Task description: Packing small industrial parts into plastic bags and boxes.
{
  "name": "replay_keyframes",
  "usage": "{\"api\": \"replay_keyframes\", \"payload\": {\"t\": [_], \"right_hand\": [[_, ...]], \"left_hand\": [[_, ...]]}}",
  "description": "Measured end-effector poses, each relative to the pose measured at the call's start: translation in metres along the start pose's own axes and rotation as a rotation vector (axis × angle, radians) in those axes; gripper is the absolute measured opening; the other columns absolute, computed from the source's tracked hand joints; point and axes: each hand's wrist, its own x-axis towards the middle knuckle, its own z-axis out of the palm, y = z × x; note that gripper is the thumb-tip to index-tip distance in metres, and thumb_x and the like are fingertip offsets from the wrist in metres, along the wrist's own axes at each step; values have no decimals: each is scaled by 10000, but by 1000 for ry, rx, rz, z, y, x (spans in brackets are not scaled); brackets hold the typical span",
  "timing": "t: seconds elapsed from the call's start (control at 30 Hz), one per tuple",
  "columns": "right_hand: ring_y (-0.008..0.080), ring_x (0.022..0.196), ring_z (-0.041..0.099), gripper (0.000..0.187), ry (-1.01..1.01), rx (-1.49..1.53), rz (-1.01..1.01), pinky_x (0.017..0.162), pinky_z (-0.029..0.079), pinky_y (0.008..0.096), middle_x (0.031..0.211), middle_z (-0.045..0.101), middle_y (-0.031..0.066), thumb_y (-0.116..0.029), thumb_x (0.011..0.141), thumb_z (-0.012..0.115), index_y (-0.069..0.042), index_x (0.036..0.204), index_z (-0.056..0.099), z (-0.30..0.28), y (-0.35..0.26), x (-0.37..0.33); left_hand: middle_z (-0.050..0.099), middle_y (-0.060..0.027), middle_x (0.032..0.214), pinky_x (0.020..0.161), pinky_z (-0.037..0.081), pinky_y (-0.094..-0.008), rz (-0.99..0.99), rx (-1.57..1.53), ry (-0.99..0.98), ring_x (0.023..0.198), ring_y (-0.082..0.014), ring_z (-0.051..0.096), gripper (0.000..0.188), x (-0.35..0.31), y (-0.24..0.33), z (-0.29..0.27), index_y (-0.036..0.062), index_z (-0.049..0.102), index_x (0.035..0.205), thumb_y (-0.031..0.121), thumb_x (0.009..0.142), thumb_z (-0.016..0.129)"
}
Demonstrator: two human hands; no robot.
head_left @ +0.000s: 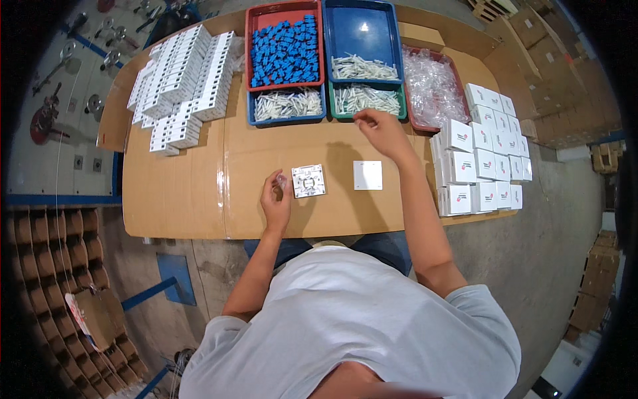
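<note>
My left hand [276,203] is closed round a small clear plastic bag [282,181], beside a square white frame with an open, detailed back [308,181]. My right hand [384,135] reaches out to the front rim of a green tray [401,106]. Its fingertips are drawn together there; anything between them is too small to make out. Inside that tray lies a heap of slim white pieces [365,98], perhaps wall plugs. A smooth, square white plate [367,175] lies flat on the cardboard, just left of my right forearm.
Behind stand a red tray of blue parts [284,53], blue trays [362,30] with white pieces, and a red tray of clear bags [435,86]. White boxes are stacked at left [179,80] and right [482,153]. A raised cardboard edge [465,40] borders the table's back.
</note>
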Motion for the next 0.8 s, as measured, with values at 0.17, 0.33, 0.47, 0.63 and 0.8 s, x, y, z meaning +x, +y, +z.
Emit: {"api": "replay_keyframes", "payload": {"t": [0.17,0.33,0.47,0.63,0.8], "right_hand": [[329,907,712,225,327,-169,72,826,550,405,1001,739,176,-156,887,661,-22,1057,724,-22,70,53],[397,975,679,223,441,-278,141,892,537,453,1047,722,195,-124,870,646,-29,1055,727,-41,111,107],[411,1025,629,202,509,-437,7,926,502,485,1040,675,213,-139,866,657,-50,1030,735,-46,131,138],[394,1034,626,252,500,-579,-114,949,495,472,1070,672,196,-160,887,653,-40,1093,734,-38,142,156],[388,1050,624,247,527,-538,-104,944,502,444,1103,675,197,-162,910,642,-19,1088,736,-41,145,163]], "left_hand": [[653,-54,1006,869,482,-291,-85,47,-7,933,-132,581,316,-7,-17,-1,-5,616,1266,89,966,654],[655,-53,986,842,491,-292,-77,95,8,910,-134,588,318,-5,-13,3,-6,619,1260,103,964,659],[660,-60,966,827,502,-300,-36,145,21,885,-143,599,322,-4,-23,3,-10,622,1251,102,952,665],[664,-67,962,820,508,-305,-27,168,42,877,-147,607,332,-5,-26,4,-8,620,1249,96,938,674],[667,-116,1045,832,515,-336,-47,156,19,921,-208,631,354,-8,-33,3,6,624,1241,85,904,695]]}}
